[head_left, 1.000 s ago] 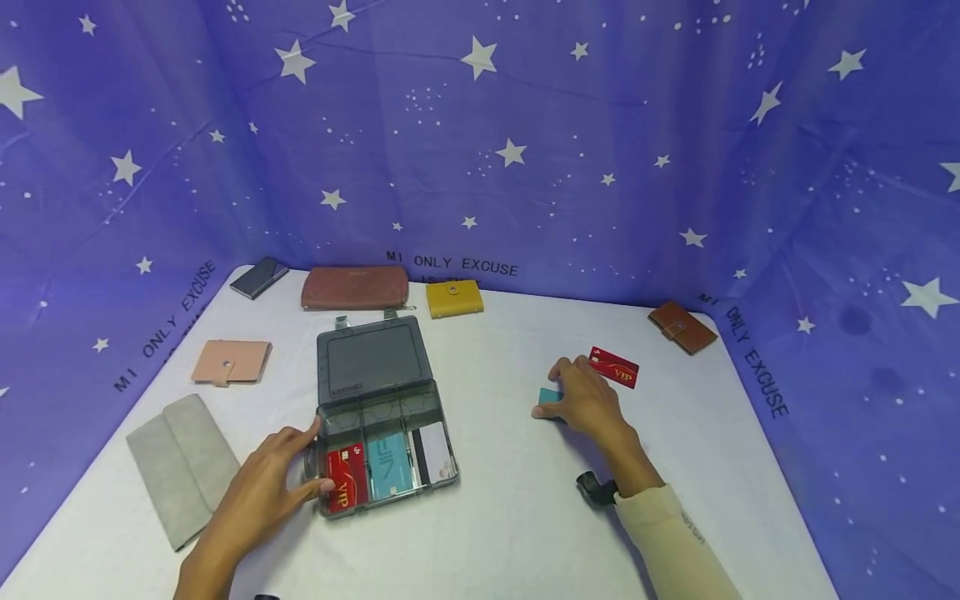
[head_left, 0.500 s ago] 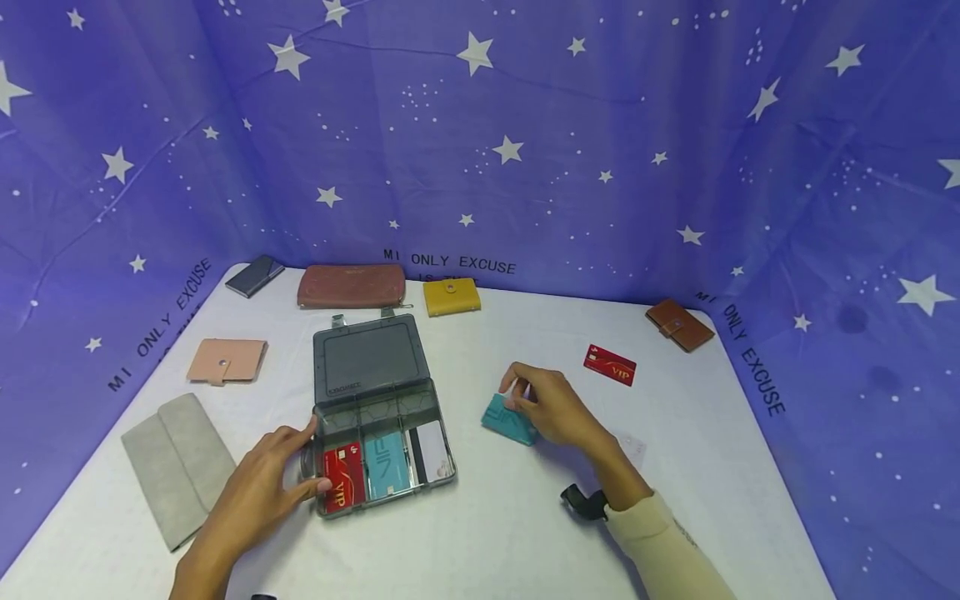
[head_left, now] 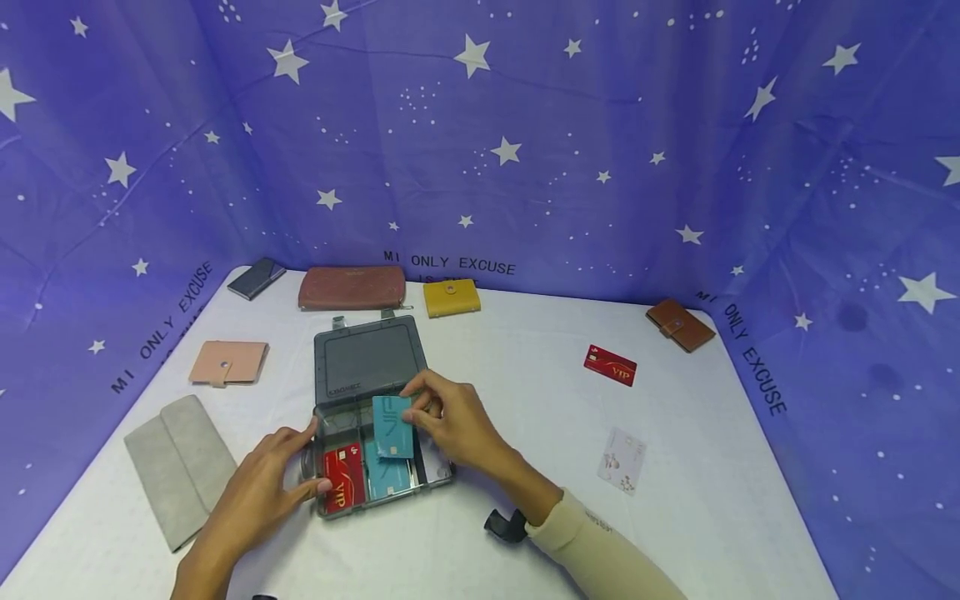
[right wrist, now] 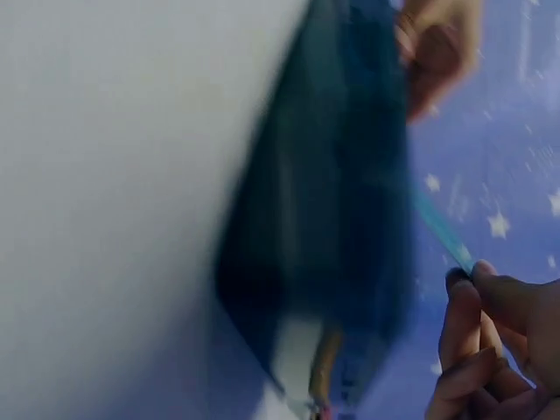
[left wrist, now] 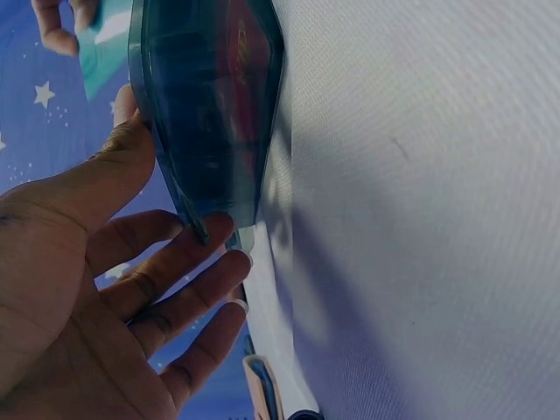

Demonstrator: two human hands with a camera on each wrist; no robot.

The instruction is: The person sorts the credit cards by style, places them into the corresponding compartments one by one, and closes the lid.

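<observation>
A translucent dark plastic storage box (head_left: 448, 481) stands with its lid (head_left: 372, 357) raised back. In its front compartments lie a red VIP card (head_left: 344, 483), a teal card (head_left: 390, 481) and a whitish card, mostly covered by the right hand. My left hand (head_left: 262, 483) holds the box's left side; its thumb hooks over the rim in the left wrist view, and the other fingers lie by the side handle. My right hand (head_left: 453, 421) pinches another teal VIP card (head_left: 392, 427) between thumb and fingers, tilted above the middle compartment. In the right wrist view that card shows edge-on.
A red VIP card (head_left: 610, 365) and a white patterned card (head_left: 622, 461) lie on the right. Around the table sit a grey pouch (head_left: 180, 471), pink wallet (head_left: 228, 362), black card case (head_left: 257, 278), maroon wallet (head_left: 352, 287), yellow wallet (head_left: 452, 297) and brown wallet (head_left: 680, 325).
My right hand has lifted the teal card off the right side of the table and carried it left over the box, uncovering the white patterned card. My left hand has stayed at the box.
</observation>
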